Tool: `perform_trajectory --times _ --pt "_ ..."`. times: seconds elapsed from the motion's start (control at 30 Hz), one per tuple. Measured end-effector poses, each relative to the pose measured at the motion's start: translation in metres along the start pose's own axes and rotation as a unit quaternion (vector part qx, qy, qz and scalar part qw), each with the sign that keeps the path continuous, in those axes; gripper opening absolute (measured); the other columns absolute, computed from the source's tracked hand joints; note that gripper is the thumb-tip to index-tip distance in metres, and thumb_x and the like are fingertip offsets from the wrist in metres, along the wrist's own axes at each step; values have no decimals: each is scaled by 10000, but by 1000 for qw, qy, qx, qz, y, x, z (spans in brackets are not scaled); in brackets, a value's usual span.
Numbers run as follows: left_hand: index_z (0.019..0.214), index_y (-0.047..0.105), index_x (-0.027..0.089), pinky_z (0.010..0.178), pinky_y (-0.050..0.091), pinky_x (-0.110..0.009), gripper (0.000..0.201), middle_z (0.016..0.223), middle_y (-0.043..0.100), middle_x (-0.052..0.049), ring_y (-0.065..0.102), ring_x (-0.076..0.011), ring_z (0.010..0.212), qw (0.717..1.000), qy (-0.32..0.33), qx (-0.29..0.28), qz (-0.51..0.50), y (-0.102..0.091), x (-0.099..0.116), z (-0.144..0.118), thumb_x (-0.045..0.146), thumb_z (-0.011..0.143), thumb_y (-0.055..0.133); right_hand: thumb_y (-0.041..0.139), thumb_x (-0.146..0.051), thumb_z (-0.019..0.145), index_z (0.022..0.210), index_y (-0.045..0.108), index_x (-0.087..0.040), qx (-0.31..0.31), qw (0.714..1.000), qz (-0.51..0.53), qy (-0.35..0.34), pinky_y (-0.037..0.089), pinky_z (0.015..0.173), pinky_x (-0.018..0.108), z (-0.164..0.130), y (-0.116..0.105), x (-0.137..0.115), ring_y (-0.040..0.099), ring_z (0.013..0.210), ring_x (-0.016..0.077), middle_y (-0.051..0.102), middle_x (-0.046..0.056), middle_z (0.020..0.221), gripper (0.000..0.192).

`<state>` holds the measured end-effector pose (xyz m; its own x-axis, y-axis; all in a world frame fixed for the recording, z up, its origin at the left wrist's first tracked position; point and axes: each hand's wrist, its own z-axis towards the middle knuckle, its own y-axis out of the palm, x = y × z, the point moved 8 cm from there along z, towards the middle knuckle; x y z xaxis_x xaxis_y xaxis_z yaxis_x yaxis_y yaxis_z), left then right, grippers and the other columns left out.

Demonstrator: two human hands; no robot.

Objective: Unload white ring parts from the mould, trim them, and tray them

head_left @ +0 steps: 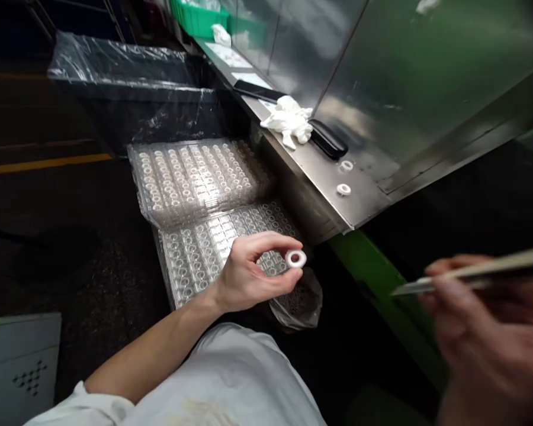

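— What was the left hand (244, 275) doing, centre of the frame?

— It pinched a small white ring-shaped part (295, 258) between thumb and fingertip, held in the air just above the lower clear plastic tray of ring pockets (195, 254).

— And the right hand (484, 337)?

— Lower right, blurred, closed around a thin, flat, pale tool (471, 273) whose tip pointed toward the ring.

— What lay around them?

— A second clear tray, filled with white rings (190, 177), sat above the first. On the steel counter (364, 201) at upper right lay two loose white rings (344, 177), a crumpled white cloth (288, 121) and a black oblong case (328, 139).

— What could have gone wrong?

— I'd judge the pinch was light, on the rim only; a nudge from the tool tip might have knocked the ring loose onto the dark floor, where it would be hard to find.
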<state>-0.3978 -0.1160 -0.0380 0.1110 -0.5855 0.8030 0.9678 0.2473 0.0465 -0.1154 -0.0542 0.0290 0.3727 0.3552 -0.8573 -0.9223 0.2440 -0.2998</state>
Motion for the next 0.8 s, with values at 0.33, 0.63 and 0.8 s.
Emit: perform_trajectory --times 0.33,0.63,0.8 --pt "1087 769 119 775 590 -228 302 966 766 -82 725 -140 849 996 2 -83 14 25 0 -37 93 789 811 761 -471 913 959 744 -147 -345 855 248 298 307 384 164 -105 108 60 441 429 43 583 -13 637 328" --pt "1131 788 140 778 591 -250 388 974 769 -106 720 -164 862 992 -51 -84 -82 22 -9 -49 136 759 900 755 -437 921 885 681 -159 -324 768 383 399 275 378 145 -144 131 61 298 378 6 509 -65 565 290" --pt "1099 812 169 806 600 -260 398 989 771 -104 725 -176 883 986 -85 -72 -128 12 -13 -55 146 721 935 733 -412 954 868 683 -172 -320 796 365 362 306 401 132 -140 119 53 391 396 9 530 -53 594 260"
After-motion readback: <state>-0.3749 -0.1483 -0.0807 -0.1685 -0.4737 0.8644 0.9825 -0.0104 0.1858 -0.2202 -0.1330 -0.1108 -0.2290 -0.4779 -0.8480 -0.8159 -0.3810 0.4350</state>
